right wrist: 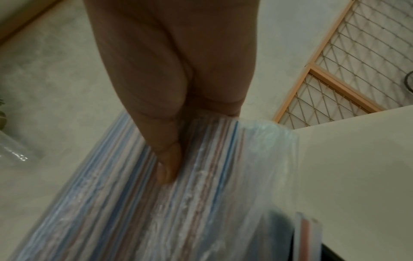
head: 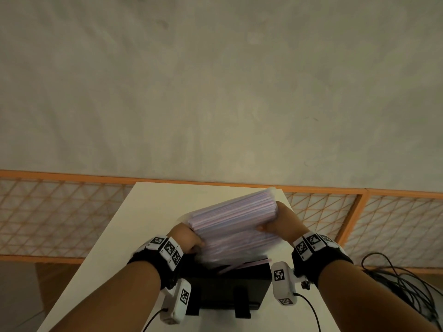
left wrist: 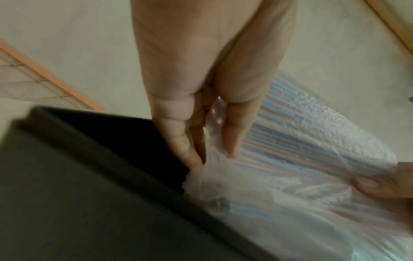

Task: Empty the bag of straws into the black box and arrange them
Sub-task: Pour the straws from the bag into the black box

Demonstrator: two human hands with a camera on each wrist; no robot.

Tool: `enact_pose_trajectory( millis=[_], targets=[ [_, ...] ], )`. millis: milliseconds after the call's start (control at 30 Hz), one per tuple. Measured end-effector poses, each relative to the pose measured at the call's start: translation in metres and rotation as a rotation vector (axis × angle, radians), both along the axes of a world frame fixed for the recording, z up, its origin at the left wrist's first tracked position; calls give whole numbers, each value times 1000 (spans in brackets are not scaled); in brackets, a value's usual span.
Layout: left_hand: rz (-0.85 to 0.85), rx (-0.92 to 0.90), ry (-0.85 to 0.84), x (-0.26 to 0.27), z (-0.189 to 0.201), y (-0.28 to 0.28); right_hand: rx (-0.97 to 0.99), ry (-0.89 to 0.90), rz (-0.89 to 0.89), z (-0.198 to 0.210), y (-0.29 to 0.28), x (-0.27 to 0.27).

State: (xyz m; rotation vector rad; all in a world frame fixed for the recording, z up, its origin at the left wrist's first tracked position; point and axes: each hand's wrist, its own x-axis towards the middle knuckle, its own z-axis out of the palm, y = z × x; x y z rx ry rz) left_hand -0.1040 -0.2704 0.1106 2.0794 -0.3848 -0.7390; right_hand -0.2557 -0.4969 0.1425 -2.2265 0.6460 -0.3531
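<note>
A clear plastic bag of pink, blue and white straws is held tilted above the black box on the white table. My left hand pinches the bag's lower left end, its plastic bunched between thumb and fingers. My right hand grips the raised right end, thumb pressed on the straws. The bag hangs over the box. A few straws stick out over the box's far rim; those straws also show in the right wrist view.
An orange-framed mesh fence runs behind the table, with a grey concrete floor beyond. Black cables lie to the right of the table. The box sits near the table's front edge.
</note>
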Motion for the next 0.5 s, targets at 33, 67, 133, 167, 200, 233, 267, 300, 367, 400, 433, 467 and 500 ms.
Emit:
enact_pose_trajectory(
  millis=[33,67,133,167,200,233,267,300,367,400,433,467,500],
  targets=[
    [-5,8,-2,0,0,1,13,-5,13,-1,-1,0],
    [-9,7,-6,1,1,2,25,-14,26,-2,-2,1],
    [-12,-7,-34,-1,3,4,41,-33,69,2,2,1],
    [-5,-34,-40,-2,4,4,64,-40,96,4,5,0],
    [5,-69,-38,-2,4,5,104,-58,126,6,7,-1],
    [10,-83,-34,-4,6,6,133,-71,140,8,10,-2],
    [10,-95,-19,-5,7,6,149,-89,142,8,11,-3],
    [-1,-114,6,-3,6,6,152,-102,136,9,12,-3],
    [-17,-178,51,-3,10,10,164,-120,135,10,11,-3],
    [-13,-207,68,-1,10,11,164,-119,133,9,10,-2],
    [-15,-201,63,1,10,11,154,-116,133,10,9,-2],
    [-26,-186,56,1,12,11,141,-114,130,10,8,-1],
    [-35,-147,31,0,16,12,139,-113,129,11,8,0]
  ],
)
